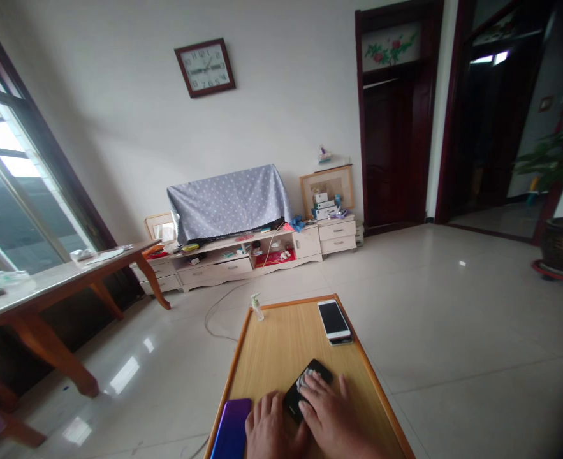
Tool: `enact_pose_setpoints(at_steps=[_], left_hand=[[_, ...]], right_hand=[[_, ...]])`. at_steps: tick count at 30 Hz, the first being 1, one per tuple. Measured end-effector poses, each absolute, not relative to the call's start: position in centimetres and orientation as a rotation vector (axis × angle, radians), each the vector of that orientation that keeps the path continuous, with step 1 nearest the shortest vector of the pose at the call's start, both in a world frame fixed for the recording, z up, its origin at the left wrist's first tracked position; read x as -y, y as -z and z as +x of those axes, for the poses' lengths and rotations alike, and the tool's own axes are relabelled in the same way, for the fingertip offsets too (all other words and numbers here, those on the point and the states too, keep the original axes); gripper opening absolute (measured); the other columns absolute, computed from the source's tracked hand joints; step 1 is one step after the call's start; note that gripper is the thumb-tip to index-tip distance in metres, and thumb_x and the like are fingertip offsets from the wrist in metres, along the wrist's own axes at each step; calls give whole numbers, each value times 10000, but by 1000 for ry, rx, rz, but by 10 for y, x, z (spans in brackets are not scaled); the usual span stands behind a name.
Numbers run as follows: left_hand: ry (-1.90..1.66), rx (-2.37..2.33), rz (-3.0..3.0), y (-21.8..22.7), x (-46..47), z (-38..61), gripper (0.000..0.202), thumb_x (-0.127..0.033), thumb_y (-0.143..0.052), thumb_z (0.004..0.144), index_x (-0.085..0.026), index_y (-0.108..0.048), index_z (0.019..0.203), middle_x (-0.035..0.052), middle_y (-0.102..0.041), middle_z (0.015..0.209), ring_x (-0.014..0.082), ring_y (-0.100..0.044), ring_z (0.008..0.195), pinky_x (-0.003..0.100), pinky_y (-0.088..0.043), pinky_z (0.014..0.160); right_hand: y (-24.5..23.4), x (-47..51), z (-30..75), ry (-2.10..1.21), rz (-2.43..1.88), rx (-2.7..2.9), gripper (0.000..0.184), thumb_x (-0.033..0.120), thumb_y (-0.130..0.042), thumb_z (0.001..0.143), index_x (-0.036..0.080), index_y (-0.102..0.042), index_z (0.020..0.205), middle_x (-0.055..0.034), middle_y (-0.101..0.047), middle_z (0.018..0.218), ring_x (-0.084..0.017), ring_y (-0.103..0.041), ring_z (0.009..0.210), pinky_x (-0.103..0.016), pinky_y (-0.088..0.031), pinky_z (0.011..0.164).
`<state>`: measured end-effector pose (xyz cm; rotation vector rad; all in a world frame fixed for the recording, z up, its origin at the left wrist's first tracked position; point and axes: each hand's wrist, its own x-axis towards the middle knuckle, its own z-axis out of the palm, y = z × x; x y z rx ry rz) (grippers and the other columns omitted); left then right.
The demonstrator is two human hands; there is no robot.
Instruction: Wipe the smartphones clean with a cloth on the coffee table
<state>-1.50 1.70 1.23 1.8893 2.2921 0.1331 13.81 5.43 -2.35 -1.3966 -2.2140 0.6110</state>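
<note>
A black smartphone point(293, 408) lies aslant on the small wooden table, close to me. My left hand point(266, 426) is at its lower left end, fingers along one side and thumb near the bottom edge, keeping hold of it. Under the fingertips of my right hand point(329, 411) a crumpled grey-white tissue or cloth point(305, 378) is pressed on the phone's face. A purple-blue phone point(232, 428) rests left of my left hand. Farther off, a white phone point(333, 319) lies on top of another device, and a clear pump bottle point(257, 308) stands at the far left corner.
The wooden table point(281, 341) has a raised orange-brown rim. Beyond it, a low white cabinet point(214, 273) carries a cloth-covered object point(231, 203) and small boxes. A longer table point(85, 271) stands at left by the window. A cable point(207, 322) trails over the tiled floor.
</note>
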Motion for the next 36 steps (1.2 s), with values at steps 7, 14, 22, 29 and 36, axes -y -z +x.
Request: enact_pose_setpoints(at_steps=[7, 14, 22, 29, 36], left_hand=[[-164, -2291, 1895, -10, -17, -16, 616, -559, -455, 804, -264, -507, 1342, 64, -514, 1422, 253, -415, 1327, 402, -260, 1113], [-146, -2278, 1893, -9, -18, -18, 597, -539, -448, 810, -275, -504, 1342, 51, -508, 1430, 247, -408, 1334, 395, -258, 1112], [-144, -2302, 1891, -9, -18, -15, 619, -574, -457, 806, -265, -508, 1340, 63, -509, 1429, 257, -403, 1338, 399, -250, 1118], [-147, -2280, 1887, -11, -17, -15, 590, -534, -444, 816, -275, -503, 1343, 58, -511, 1425, 247, -415, 1328, 397, -263, 1108], [-123, -2285, 1867, -13, -18, -15, 609, -568, -437, 821, -276, -497, 1353, 58, -492, 1449, 251, -396, 1346, 402, -248, 1118]], right_hand=[[26, -53, 139, -634, -1389, 2216, 442, 477, -355, 1001, 356, -516, 1395, -33, -414, 1525, -294, -310, 1433, -652, 17, 1152], [26, -50, 137, -679, -1315, 2225, 410, 435, -343, 1015, 379, -529, 1377, -6, -467, 1491, -272, -337, 1421, -629, 54, 1155], [23, -51, 139, -597, -1420, 2210, 439, 466, -348, 1003, 346, -532, 1384, -34, -434, 1509, -300, -336, 1420, -657, -32, 1155], [23, -47, 137, -644, -1321, 2250, 425, 475, -348, 1007, 374, -524, 1381, -19, -455, 1497, -299, -346, 1415, -676, -32, 1144], [20, -46, 136, -638, -1283, 2179, 379, 371, -329, 1027, 325, -660, 1206, -33, -585, 1385, -244, -447, 1352, -598, 88, 1156]])
